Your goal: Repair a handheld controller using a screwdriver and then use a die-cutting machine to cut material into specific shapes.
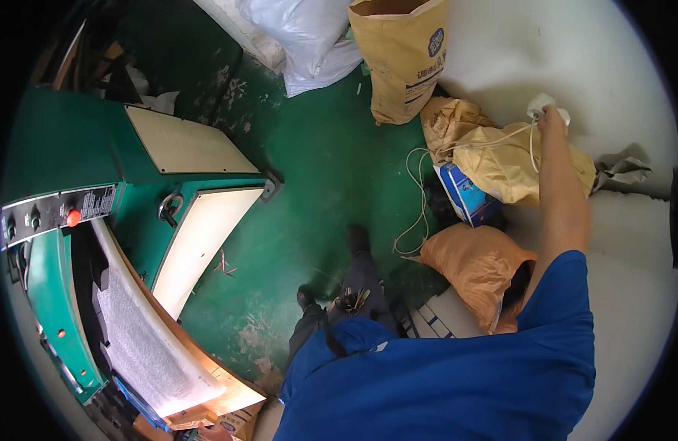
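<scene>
My right arm reaches out toward the pale wall at the far right. There my right hand [551,123] is closed at a white, rounded piece [541,104] with a white cord [532,143] running from it. The fingers partly hide this piece, and its exact kind cannot be made out. From there the cord trails left across a crumpled yellow paper sack [493,163] and loops down onto the green floor. Under my forearm lie the sack and a blue box [468,197]. My left hand does not show.
An orange woven sack [475,264] lies near my right side. Farther off stand a tall brown paper sack [398,62] and white plastic bags [309,44]. On the left is a green machine [67,147] with a red button [73,217] and a handwheel [170,207].
</scene>
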